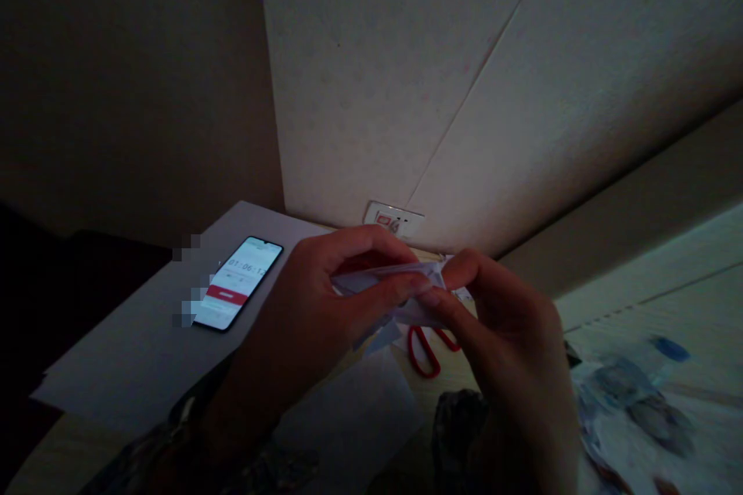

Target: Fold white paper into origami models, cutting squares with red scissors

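Observation:
A small piece of folded white paper (426, 311) is held up in front of me between both hands. My left hand (354, 278) pinches it from the left, thumb on the near side and fingers curled over the far edge. From the right, my right hand (493, 302) grips the same paper between thumb and index finger. The two thumb tips meet near its middle. Below the hands, the red handles of a pair of scissors (426, 356) lie on the table; their blades are hidden. A white sheet (365, 410) lies beneath my wrists.
To the left, a lit phone (241, 282) showing a timer lies on large white paper sheets (139, 348). A socket plate (392, 218) is on the wall behind the table. At the lower right are blurred plastic bags (632, 402) and a blue cap (670, 348).

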`<move>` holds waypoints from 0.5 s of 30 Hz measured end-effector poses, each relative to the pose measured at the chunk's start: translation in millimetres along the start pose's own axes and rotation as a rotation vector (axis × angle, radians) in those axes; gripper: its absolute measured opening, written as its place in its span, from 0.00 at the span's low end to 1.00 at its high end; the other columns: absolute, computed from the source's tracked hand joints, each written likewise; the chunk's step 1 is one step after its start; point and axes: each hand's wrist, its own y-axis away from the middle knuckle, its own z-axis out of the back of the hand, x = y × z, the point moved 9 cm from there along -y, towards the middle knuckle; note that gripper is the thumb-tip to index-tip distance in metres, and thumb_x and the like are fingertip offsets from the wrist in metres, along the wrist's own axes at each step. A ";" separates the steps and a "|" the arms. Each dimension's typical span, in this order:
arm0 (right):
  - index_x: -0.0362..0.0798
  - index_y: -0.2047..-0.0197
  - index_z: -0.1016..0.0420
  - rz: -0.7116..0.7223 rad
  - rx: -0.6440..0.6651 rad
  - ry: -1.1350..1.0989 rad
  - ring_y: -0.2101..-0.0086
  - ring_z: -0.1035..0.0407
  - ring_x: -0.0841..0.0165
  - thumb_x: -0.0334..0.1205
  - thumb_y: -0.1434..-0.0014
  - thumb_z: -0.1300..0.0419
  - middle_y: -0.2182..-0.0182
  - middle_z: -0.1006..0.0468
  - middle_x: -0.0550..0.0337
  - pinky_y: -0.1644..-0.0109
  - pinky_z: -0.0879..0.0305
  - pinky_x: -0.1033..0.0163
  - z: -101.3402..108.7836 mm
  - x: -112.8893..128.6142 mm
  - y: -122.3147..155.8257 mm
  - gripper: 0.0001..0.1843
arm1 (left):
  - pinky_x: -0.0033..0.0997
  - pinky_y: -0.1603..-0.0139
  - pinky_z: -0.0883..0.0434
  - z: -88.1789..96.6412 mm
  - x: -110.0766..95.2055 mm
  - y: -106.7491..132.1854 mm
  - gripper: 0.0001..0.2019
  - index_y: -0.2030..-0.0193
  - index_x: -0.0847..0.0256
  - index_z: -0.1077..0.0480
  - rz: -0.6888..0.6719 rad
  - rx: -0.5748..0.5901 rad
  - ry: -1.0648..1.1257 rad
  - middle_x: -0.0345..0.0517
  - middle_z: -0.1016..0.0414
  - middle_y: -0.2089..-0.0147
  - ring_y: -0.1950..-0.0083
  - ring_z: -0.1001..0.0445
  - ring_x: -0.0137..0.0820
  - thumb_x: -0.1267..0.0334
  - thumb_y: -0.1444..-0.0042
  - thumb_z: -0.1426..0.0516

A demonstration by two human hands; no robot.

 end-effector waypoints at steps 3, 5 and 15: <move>0.51 0.77 0.30 0.000 0.006 -0.005 0.75 0.35 0.71 0.41 0.46 0.34 0.79 0.29 0.67 0.75 0.45 0.67 -1.0 1.3 -0.6 0.12 | 0.26 0.71 0.28 -0.4 -0.1 0.3 0.06 0.75 0.55 0.25 0.001 -0.002 0.011 0.35 0.23 0.75 0.72 0.24 0.30 0.66 0.50 0.36; 0.50 0.77 0.30 0.004 0.007 -0.008 0.75 0.36 0.71 0.40 0.47 0.33 0.80 0.29 0.68 0.76 0.45 0.67 -1.6 2.2 -1.1 0.12 | 0.26 0.71 0.28 1.5 -0.9 0.7 0.06 0.76 0.55 0.25 -0.007 -0.024 0.006 0.35 0.23 0.76 0.73 0.25 0.29 0.66 0.50 0.36; 0.50 0.77 0.30 0.015 0.022 0.024 0.74 0.35 0.72 0.40 0.45 0.34 0.78 0.28 0.68 0.74 0.44 0.68 -2.4 2.5 -0.6 0.12 | 0.25 0.68 0.28 2.4 -4.8 0.1 0.07 0.76 0.55 0.26 -0.054 0.000 -0.043 0.34 0.23 0.74 0.71 0.26 0.28 0.68 0.49 0.37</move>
